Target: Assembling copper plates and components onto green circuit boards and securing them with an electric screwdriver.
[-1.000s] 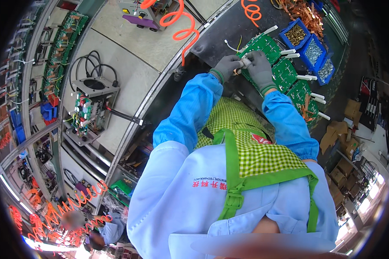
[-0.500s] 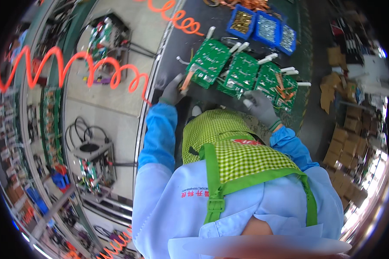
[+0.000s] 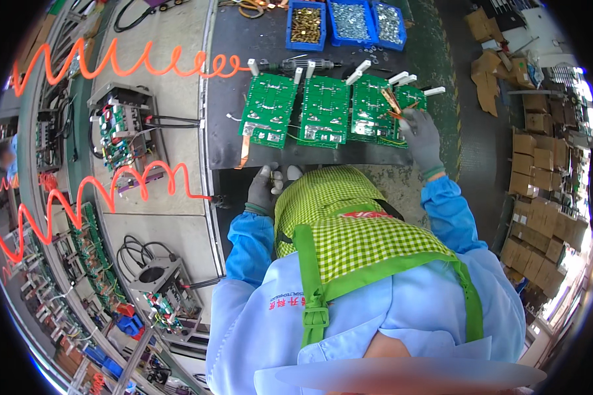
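Observation:
Four-cornered green circuit boards lie in a row on the dark bench; one is the leftmost board (image 3: 269,108), another the board beside it (image 3: 324,108). A flat copper strip (image 3: 245,151) hangs from the leftmost board's near left corner. My left hand (image 3: 262,189), in a grey glove, is below that strip, apart from it, with curled fingers; what they hold is hidden. Over the right end of the row, my grey-gloved right hand (image 3: 423,139) has its fingertips closed at the loose copper strips (image 3: 392,102) on the boards. White posts (image 3: 359,71) stick out along the far edges.
Blue bins of brass-coloured fasteners (image 3: 306,26) and silver fasteners (image 3: 353,23) stand at the back. A dark power screwdriver (image 3: 303,65) lies behind the boards, near an orange coiled hose (image 3: 224,66). Metal-cased units (image 3: 122,125) sit to the left; cardboard boxes (image 3: 530,171) are stacked at right.
My left hand has let go of the copper strip at the leftmost board and drawn back toward me. My right hand has moved from the boards' near edge to the loose strips. The view has shifted.

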`<move>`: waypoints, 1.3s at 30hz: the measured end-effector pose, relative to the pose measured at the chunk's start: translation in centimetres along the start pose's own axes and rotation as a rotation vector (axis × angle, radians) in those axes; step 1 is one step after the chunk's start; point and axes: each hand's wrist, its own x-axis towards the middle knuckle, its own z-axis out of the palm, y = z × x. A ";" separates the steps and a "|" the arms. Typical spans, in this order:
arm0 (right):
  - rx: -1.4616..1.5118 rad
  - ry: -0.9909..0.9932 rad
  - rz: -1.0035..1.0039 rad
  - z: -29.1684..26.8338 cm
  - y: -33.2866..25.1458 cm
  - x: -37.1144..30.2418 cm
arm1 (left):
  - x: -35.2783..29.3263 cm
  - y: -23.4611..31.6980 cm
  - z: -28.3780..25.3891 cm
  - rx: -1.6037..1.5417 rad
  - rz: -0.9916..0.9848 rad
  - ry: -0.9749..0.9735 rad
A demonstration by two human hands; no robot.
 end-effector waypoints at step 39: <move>0.484 -0.862 -0.175 11.6 -10.6 -3.9 | 1.9 1.0 4.8 -0.103 0.193 0.008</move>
